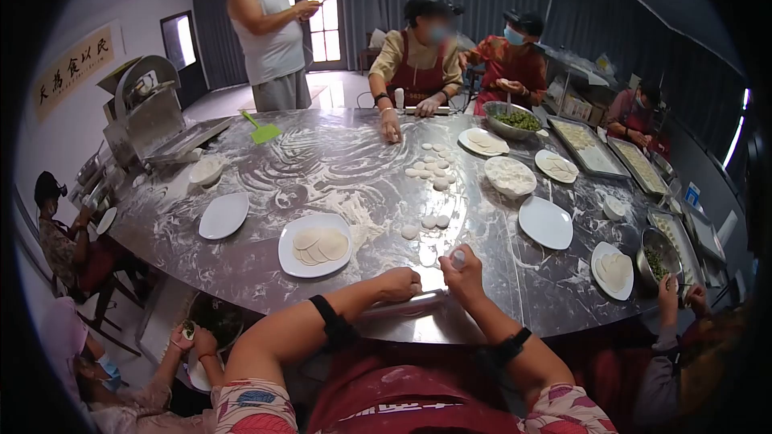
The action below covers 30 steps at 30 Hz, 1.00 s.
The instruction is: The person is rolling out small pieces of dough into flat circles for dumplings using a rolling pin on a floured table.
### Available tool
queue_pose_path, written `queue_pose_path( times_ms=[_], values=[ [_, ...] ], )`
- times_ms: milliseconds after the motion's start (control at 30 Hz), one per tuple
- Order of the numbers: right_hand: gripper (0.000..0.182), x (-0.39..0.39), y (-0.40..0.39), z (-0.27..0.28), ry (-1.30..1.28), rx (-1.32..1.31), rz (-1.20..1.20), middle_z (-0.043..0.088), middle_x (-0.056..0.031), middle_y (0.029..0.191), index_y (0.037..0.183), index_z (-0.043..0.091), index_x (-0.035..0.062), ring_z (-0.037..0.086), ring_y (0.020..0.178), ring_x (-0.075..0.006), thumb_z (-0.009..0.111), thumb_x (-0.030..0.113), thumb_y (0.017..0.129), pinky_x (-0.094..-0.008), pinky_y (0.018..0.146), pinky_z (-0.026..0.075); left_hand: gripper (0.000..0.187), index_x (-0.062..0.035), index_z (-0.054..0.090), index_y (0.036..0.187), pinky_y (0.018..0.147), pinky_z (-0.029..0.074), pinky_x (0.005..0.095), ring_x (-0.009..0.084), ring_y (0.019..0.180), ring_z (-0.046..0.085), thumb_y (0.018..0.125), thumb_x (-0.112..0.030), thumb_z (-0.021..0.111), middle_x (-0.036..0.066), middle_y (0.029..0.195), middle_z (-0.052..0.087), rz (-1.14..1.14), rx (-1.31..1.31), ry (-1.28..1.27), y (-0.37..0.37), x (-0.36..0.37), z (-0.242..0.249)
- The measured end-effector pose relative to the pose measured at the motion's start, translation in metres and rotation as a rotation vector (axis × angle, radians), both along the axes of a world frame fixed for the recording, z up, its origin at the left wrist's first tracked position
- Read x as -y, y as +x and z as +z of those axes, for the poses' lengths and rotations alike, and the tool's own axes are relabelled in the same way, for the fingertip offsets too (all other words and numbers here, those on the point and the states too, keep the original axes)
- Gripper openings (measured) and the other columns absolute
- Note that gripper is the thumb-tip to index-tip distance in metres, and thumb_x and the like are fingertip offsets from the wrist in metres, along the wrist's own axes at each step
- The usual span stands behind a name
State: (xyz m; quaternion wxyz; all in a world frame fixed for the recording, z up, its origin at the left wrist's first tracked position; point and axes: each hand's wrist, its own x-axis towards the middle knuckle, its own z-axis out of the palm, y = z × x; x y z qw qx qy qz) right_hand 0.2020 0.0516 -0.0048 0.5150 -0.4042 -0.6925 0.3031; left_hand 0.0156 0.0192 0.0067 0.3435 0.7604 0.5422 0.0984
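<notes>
My left hand is closed near the table's front edge, just above a pale bar. Whatever its curled fingers hold is hidden. To its right, my right hand is wrapped round a whitish rounded object, whose top shows above the fingers. Small flattened dough pieces lie on the floury metal table just beyond my hands. Left of them, a white plate bears several overlapping thin dough rounds.
An empty white plate lies left, another right. Farther off are a flour bowl, a green scraper, a bowl of green filling and trays. Several people surround the table; a machine stands left.
</notes>
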Motion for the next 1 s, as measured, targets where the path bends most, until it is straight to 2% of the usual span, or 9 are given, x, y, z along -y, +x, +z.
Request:
queue_pose_path(
  times_ms=[167, 300, 367, 467, 533, 600, 700, 800, 1000],
  values=[
    [0.018, 0.074, 0.034, 0.017, -0.232, -0.091, 0.087, 0.056, -0.0043, 0.057, 0.078, 0.047, 0.0034, 0.054, 0.047, -0.0106, 0.065, 0.003, 0.082, -0.0253, 0.041, 0.042, 0.021, -0.0031, 0.065, 0.085, 0.068, 0.047, 0.0371, 0.0309, 0.076, 0.062, 0.073, -0.020, 0.061, 0.017, 0.082, 0.065, -0.046, 0.034, 0.034, -0.011, 0.001, -0.008],
    [0.015, 0.025, 0.020, -0.007, -0.027, 0.028, -0.024, 0.057, -0.0048, 0.058, 0.079, 0.050, 0.0021, 0.055, 0.049, -0.0102, 0.065, 0.005, 0.082, -0.0252, 0.043, 0.042, 0.022, -0.0049, 0.064, 0.083, 0.068, 0.047, 0.0382, 0.0298, 0.075, 0.062, 0.074, -0.025, 0.065, 0.017, 0.080, 0.065, 0.001, 0.017, -0.002, -0.004, 0.006, -0.010],
    [0.024, -0.006, 0.002, -0.011, 0.085, 0.051, -0.070, 0.057, -0.0157, 0.059, 0.080, 0.050, 0.0000, 0.060, 0.053, -0.0234, 0.067, 0.016, 0.081, -0.0352, 0.049, 0.046, 0.021, -0.0057, 0.066, 0.088, 0.071, 0.047, 0.0412, 0.0322, 0.079, 0.063, 0.079, -0.024, 0.060, 0.017, 0.084, 0.066, 0.034, -0.063, 0.067, 0.000, -0.007, -0.022],
    [0.019, 0.000, 0.004, -0.009, -0.012, -0.001, -0.003, 0.057, -0.0097, 0.058, 0.079, 0.050, 0.0030, 0.058, 0.051, -0.0157, 0.068, 0.010, 0.080, -0.0309, 0.047, 0.044, 0.024, -0.0056, 0.069, 0.090, 0.071, 0.048, 0.0412, 0.0296, 0.075, 0.064, 0.077, -0.024, 0.061, 0.017, 0.082, 0.067, 0.031, -0.012, -0.050, 0.002, -0.010, -0.016],
    [0.020, 0.037, 0.020, 0.008, -0.132, -0.072, 0.031, 0.056, -0.0049, 0.057, 0.078, 0.049, 0.0042, 0.056, 0.050, -0.0108, 0.068, 0.006, 0.080, -0.0272, 0.046, 0.043, 0.019, -0.0067, 0.067, 0.088, 0.069, 0.047, 0.0345, 0.0179, 0.072, 0.060, 0.077, -0.021, 0.062, 0.011, 0.080, 0.067, -0.051, -0.069, -0.078, -0.003, -0.008, -0.009],
    [0.021, 0.067, 0.031, 0.009, -0.227, -0.136, 0.050, 0.055, -0.0030, 0.056, 0.077, 0.048, 0.0042, 0.055, 0.050, -0.0092, 0.068, 0.005, 0.080, -0.0255, 0.045, 0.042, 0.019, -0.0006, 0.065, 0.088, 0.066, 0.047, 0.0355, 0.0185, 0.070, 0.059, 0.076, -0.014, 0.061, 0.014, 0.079, 0.066, 0.065, 0.027, 0.003, -0.005, 0.002, -0.002],
    [0.021, 0.075, 0.035, 0.010, -0.228, -0.140, 0.059, 0.054, -0.0033, 0.056, 0.076, 0.047, 0.0034, 0.054, 0.049, -0.0100, 0.068, 0.007, 0.081, -0.0251, 0.044, 0.041, 0.017, 0.0003, 0.062, 0.092, 0.069, 0.047, 0.0358, 0.0223, 0.073, 0.060, 0.077, -0.007, 0.059, 0.015, 0.083, 0.066, 0.141, 0.210, -0.276, -0.011, 0.007, 0.000],
    [0.020, 0.022, 0.009, 0.017, -0.138, -0.070, 0.037, 0.053, -0.0038, 0.056, 0.076, 0.047, 0.0028, 0.052, 0.048, -0.0100, 0.066, 0.007, 0.082, -0.0247, 0.043, 0.040, 0.016, 0.0003, 0.062, 0.091, 0.071, 0.047, 0.0358, 0.0252, 0.076, 0.061, 0.078, -0.009, 0.058, 0.016, 0.083, 0.066, 0.039, 0.054, -0.021, -0.004, 0.011, 0.012],
    [0.019, 0.003, -0.002, 0.017, -0.096, -0.039, 0.050, 0.053, -0.0033, 0.056, 0.078, 0.048, 0.0032, 0.051, 0.047, -0.0091, 0.065, 0.007, 0.082, -0.0235, 0.042, 0.039, 0.020, -0.0005, 0.065, 0.094, 0.073, 0.048, 0.0372, 0.0300, 0.079, 0.062, 0.079, -0.012, 0.058, 0.018, 0.083, 0.066, 0.059, -0.069, 0.039, 0.005, -0.001, 0.013]
  ],
)
